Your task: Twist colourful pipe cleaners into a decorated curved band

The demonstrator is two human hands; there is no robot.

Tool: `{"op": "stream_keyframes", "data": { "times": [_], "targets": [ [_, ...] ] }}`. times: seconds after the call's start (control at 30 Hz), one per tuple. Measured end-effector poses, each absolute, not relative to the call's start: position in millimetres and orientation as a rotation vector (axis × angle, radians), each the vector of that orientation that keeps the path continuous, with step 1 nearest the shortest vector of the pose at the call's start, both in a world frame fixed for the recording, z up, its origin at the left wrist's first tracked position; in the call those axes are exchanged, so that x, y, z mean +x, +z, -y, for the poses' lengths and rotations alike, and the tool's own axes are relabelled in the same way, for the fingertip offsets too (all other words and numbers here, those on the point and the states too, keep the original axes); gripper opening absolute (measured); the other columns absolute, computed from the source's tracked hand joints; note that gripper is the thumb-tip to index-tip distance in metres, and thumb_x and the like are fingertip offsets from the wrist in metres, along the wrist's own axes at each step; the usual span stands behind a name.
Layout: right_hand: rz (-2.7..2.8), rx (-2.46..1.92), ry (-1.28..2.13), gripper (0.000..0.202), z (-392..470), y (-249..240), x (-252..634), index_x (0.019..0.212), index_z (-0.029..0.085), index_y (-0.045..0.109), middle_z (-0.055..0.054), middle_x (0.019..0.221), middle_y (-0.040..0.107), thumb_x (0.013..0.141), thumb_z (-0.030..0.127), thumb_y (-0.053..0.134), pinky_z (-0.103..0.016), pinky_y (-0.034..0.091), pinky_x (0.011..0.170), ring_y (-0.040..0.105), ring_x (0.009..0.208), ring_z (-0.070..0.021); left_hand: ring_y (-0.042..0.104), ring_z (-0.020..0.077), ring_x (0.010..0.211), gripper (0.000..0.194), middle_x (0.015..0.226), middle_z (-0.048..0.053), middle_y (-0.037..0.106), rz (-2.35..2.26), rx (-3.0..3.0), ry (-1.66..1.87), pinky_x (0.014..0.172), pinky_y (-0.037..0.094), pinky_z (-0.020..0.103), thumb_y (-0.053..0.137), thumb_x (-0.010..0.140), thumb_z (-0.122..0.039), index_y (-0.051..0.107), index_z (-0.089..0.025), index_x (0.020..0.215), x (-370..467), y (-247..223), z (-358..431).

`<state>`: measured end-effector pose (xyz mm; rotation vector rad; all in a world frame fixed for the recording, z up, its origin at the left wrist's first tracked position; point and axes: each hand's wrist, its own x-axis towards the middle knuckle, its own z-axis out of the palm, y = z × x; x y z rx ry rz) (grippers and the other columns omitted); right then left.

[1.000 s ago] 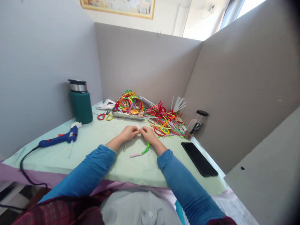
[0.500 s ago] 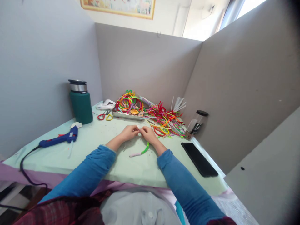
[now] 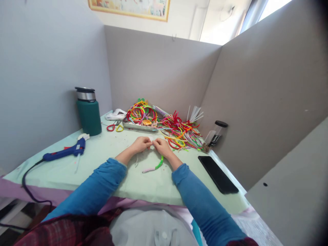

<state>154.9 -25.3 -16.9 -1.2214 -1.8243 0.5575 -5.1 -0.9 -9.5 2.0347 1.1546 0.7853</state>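
Near the middle of the pale green table cover (image 3: 143, 189), my left hand (image 3: 141, 144) and my right hand (image 3: 161, 147) meet almost fingertip to fingertip. A green and pale pink fuzzy strip (image 3: 159, 164) curves down from beneath my right hand, its pink end lying toward the left. My right fingers are closed around its upper part, which is mostly hidden. The left fingers are pinched together on something pale and small that I cannot make out. A thin pale strand (image 3: 136, 160) shows just below my left hand.
A tray (image 3: 140, 127) of colourful rings and a pile of fuzzy stems (image 3: 180, 128) lie beyond my hands. Scissors (image 3: 111, 127), a green bottle (image 3: 89, 114) and a blue glue gun (image 3: 68, 150) are leftward. A black phone (image 3: 217, 174) and clear jar (image 3: 216, 133) are rightward.
The fuzzy strip's lower end has shifted slightly right and down, and the thin strand below my left hand shows more. Both hands stay nearly in place with fingers closed.
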Motion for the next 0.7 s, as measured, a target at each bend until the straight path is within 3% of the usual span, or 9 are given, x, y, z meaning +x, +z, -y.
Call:
{"op": "stream_keyframes", "data": {
  "times": [0.53, 0.7],
  "targets": [
    [1.802, -1.241, 0.544, 0.026, 24, -18, 155, 0.060, 0.017, 0.051, 0.003, 0.054, 0.052, 0.078, 0.035, 0.045, -0.021, 0.033, 0.056, 0.045, 0.056, -0.0100, 0.042, 0.0088, 0.039, 0.029, 0.050, -0.001, 0.055, -1.221, 2.173, 0.778, 0.045, 0.033, 0.021, 0.044, 0.076, -0.036, 0.059, -0.014, 0.065, -5, 3, 13],
    [1.808, -1.242, 0.546, 0.026, 23, -19, 155, 0.060, 0.017, 0.050, 0.003, 0.054, 0.050, 0.078, 0.035, 0.044, -0.021, 0.032, 0.055, 0.044, 0.055, -0.0099, 0.042, 0.0080, 0.037, 0.028, 0.056, 0.000, 0.059, -1.199, 2.136, 0.768, 0.043, 0.033, 0.021, 0.044, 0.075, -0.036, 0.059, -0.014, 0.067, -5, -1, 10]
  ]
}}
